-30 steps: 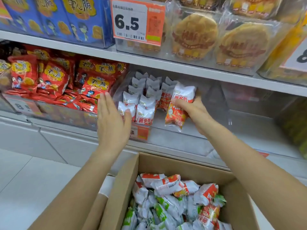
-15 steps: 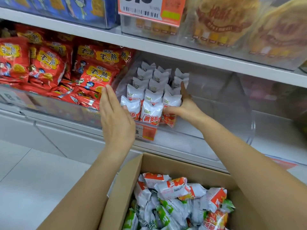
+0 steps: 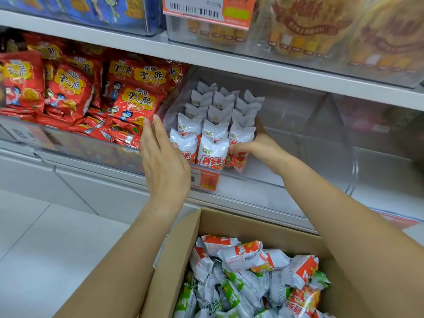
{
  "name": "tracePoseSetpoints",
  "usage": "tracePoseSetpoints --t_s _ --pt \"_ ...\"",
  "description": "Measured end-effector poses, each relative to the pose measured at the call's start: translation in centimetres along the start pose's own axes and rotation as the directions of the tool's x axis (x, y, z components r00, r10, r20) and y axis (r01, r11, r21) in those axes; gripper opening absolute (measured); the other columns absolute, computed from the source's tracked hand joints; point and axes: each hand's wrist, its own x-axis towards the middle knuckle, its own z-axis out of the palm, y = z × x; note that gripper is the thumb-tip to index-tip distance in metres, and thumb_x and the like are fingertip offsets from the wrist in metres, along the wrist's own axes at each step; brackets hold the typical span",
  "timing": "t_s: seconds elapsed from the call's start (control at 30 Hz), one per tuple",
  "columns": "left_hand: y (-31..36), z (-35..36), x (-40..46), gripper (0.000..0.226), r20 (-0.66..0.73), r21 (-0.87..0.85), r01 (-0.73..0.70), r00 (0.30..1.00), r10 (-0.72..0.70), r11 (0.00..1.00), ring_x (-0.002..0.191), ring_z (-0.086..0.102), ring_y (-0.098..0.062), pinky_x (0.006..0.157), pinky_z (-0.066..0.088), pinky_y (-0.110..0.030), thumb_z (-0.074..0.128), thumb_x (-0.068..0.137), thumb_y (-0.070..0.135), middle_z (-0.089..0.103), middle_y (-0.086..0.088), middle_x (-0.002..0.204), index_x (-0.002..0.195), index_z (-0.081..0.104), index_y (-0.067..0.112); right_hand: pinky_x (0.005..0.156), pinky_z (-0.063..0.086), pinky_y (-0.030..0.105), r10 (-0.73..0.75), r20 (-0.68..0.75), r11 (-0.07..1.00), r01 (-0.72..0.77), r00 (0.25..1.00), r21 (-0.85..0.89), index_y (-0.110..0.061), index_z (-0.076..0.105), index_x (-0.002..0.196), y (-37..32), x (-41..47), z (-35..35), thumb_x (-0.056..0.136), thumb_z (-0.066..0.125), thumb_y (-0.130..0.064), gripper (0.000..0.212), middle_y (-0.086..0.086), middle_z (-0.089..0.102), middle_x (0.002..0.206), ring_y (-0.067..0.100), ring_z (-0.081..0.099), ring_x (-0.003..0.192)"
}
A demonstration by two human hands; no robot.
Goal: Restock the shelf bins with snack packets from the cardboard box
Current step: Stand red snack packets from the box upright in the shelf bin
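Observation:
White-and-red snack packets (image 3: 212,152) stand upright in three rows inside a clear shelf bin (image 3: 321,157). My right hand (image 3: 257,143) presses against the right side of the rows, thumb across the front-right packet (image 3: 237,154). Flat and open, my left hand (image 3: 163,154) is held up at the left side of the rows, fingers together, just touching or nearly touching the front-left packet. Below, a cardboard box (image 3: 174,255) holds several loose packets (image 3: 247,271) in red and green.
To the left, a bin of red snack bags (image 3: 75,92) is packed full. The right part of the clear bin has no packets. A price tag (image 3: 205,179) hangs on the bin front. Cookie packs (image 3: 309,31) fill the upper shelf. White floor tiles lie at left.
The packet my right hand carried now stands in the third row, pressed against the others. My left hand stays flat at the rows' left side.

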Motion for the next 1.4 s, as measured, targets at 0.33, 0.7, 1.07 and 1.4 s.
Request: tracePoseSetpoints --t_s 0.33,0.7,1.07,1.4 --pt "0.0 -0.2 0.0 0.058 0.006 0.002 -0.011 1.0 0.011 1.0 0.146 0.011 -0.03 0.118 0.015 -0.041 0.035 0.099 0.008 0.009 -0.016 0.159 0.152 0.01 0.006 0.095 0.047 0.029 0.045 0.072 0.999 -0.047 0.996 0.023 -0.026 0.036 0.141 -0.2 -0.7 -0.5 0.065 0.086 -0.03 0.091 -0.01 0.057 0.133 0.01 0.055 0.119" --pt "-0.1 0.0 0.0 0.057 -0.008 -0.014 -0.012 1.0 0.012 1.0 0.145 0.012 -0.031 0.117 0.018 -0.043 0.036 0.098 0.006 0.011 -0.017 0.158 0.151 0.015 0.005 0.107 0.034 0.04 0.363 -0.215 0.87 -0.248 0.907 0.426 -0.021 0.03 0.148 -1.4 2.4 -2.4 0.088 0.029 -0.072 0.079 0.001 0.036 0.15 0.021 0.034 0.137" --pt "-0.3 0.0 -0.2 0.055 -0.005 -0.023 -0.014 1.0 0.014 1.0 0.145 0.015 -0.031 0.116 0.019 -0.041 0.036 0.097 0.004 0.013 -0.017 0.158 0.15 0.02 0.006 0.103 0.041 0.034 0.286 -0.182 0.887 -0.188 0.941 0.422 -0.019 0.046 0.139 -1.2 4.5 -0.9 0.095 0.024 -0.064 0.067 0.005 0.052 0.14 0.02 0.049 0.129" --pt "1.3 -4.8 -7.0 0.049 0.032 -0.298 -0.084 0.995 0.098 0.951 0.145 0.017 -0.02 0.116 0.013 -0.026 0.044 0.096 0.014 0.025 -0.009 0.154 0.143 0.036 0.008 0.081 0.049 0.028 0.16 -0.484 0.938 0.02 0.86 0.345 -0.014 0.06 0.109 -3.3 -13.4 -0.4 0.104 0.031 -0.032 0.035 0.004 0.067 0.1 0.015 0.063 0.087"
